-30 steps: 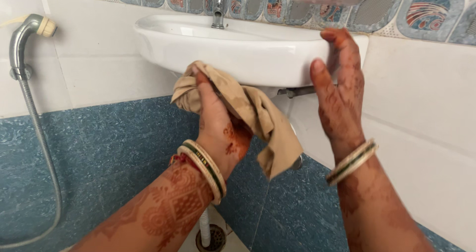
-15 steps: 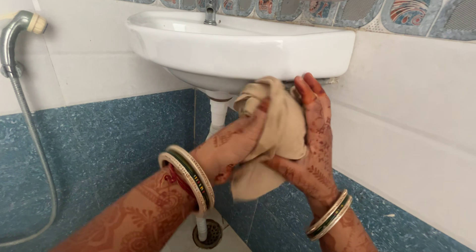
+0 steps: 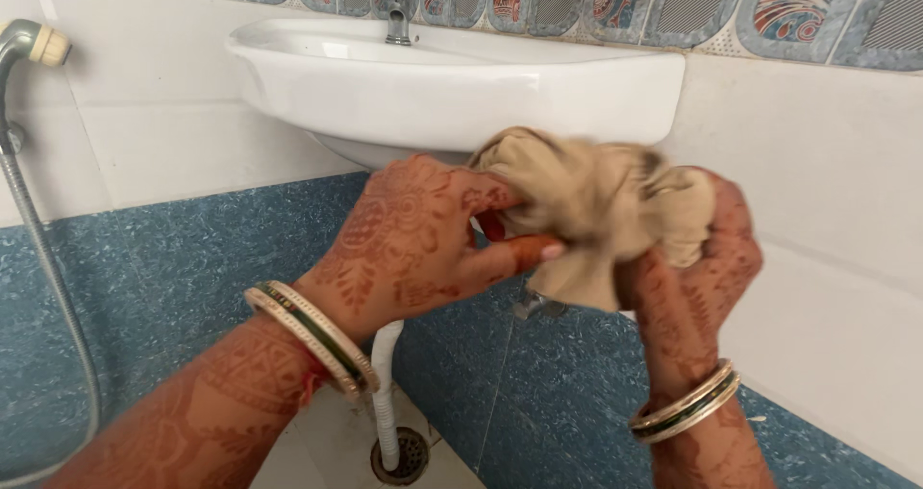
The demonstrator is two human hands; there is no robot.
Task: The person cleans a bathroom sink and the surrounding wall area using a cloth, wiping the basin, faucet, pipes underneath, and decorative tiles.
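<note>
Both hands have risen since the earlier frames: the cloth that hung loose below the basin a moment ago is now bunched up between them, just under the basin's front edge. Left hand [image 3: 413, 244] is closed on the near side of the beige cloth [image 3: 591, 210], fingers curled into the fabric and thumb stretched along its lower fold. Right hand [image 3: 707, 249] grips the far end of the same cloth from beneath, fingers wrapped so that the fabric bulges over them; a short tail of cloth hangs down between the two wrists. Each wrist carries bangles [image 3: 312, 335], and both forearms show dark patterned staining.

White wash basin [image 3: 452, 85] is fixed to the wall directly above the hands, with a metal tap [image 3: 397, 13] at its back edge. Behind it runs a band of patterned tiles [image 3: 798, 13], with plain white tile lower down and blue speckled tile [image 3: 163, 268] below that. A white waste pipe [image 3: 385, 393] drops from under the basin to a round floor drain [image 3: 402, 455]. At the left a hand-shower hose [image 3: 48, 287] hangs from its wall fitting, well apart from the hands
</note>
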